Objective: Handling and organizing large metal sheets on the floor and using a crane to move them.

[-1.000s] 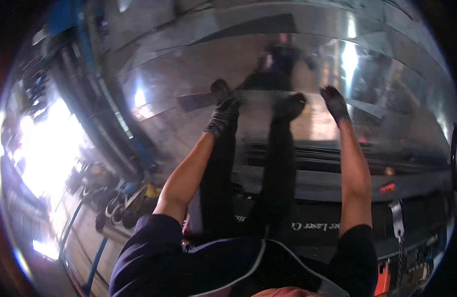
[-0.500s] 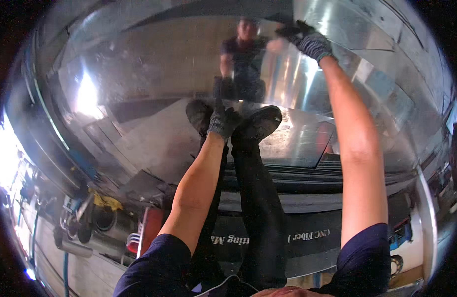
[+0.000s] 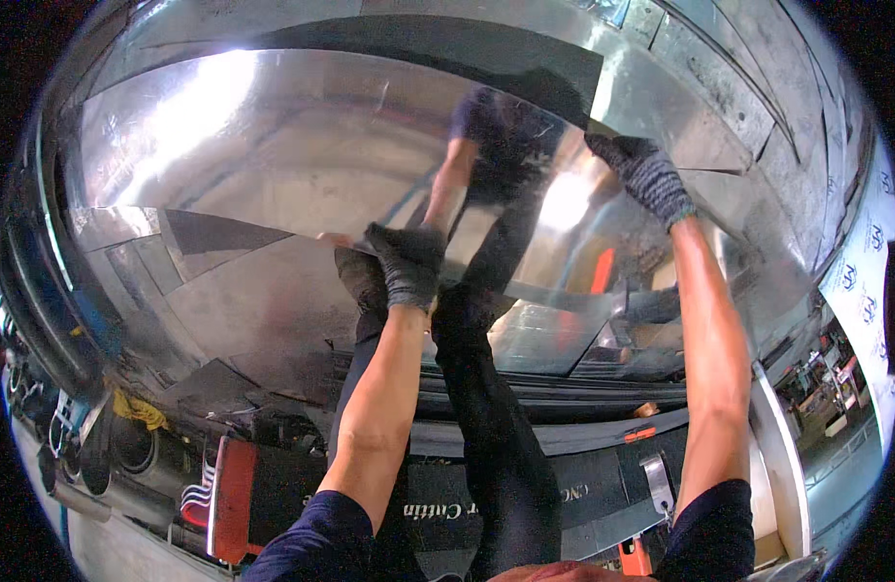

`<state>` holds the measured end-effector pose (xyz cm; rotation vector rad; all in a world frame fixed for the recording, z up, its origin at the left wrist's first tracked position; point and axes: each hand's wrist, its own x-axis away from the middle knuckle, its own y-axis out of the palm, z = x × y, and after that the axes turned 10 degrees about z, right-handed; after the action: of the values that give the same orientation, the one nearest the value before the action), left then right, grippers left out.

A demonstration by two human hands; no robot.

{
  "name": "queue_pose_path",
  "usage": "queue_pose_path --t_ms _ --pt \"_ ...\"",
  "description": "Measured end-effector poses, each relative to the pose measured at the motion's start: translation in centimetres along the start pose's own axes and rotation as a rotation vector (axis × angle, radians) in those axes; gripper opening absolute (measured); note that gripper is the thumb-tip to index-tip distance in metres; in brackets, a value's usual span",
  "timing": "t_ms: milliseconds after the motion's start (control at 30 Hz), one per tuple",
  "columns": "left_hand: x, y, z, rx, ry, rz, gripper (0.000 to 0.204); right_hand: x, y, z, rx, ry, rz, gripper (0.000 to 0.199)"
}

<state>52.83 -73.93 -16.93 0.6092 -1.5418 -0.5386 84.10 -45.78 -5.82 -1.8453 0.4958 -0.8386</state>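
the left hand pinches a shiny metal sheet by its near edge, the right hand its right end, likely spaced for balance

Broad stack of grey metal sheets as carrier, overlapping edges and seams showing toward 9 and 2 o'clock. Over it, toward 11 o'clock, long mirror-bright sheet; cannot tell whether flat or lifted. Dark shoes on stack near dial centre. Toward 4 o'clock, grey ledge, small orange piece lying on it.
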Motion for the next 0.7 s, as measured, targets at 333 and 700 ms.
queue_pose_path --t_ms 333,700 --pt "17.2 0.2 2.6 -0.105 -0.077 0.063 0.090 8.2 -7.4 -8.7 -0.356 0.297 0.263 0.031" --pt "28.7 24.1 -5.5 -0.363 -0.086 -0.039 0.127 13.5 -18.1 -11.7 -0.523 0.433 0.453 0.042"
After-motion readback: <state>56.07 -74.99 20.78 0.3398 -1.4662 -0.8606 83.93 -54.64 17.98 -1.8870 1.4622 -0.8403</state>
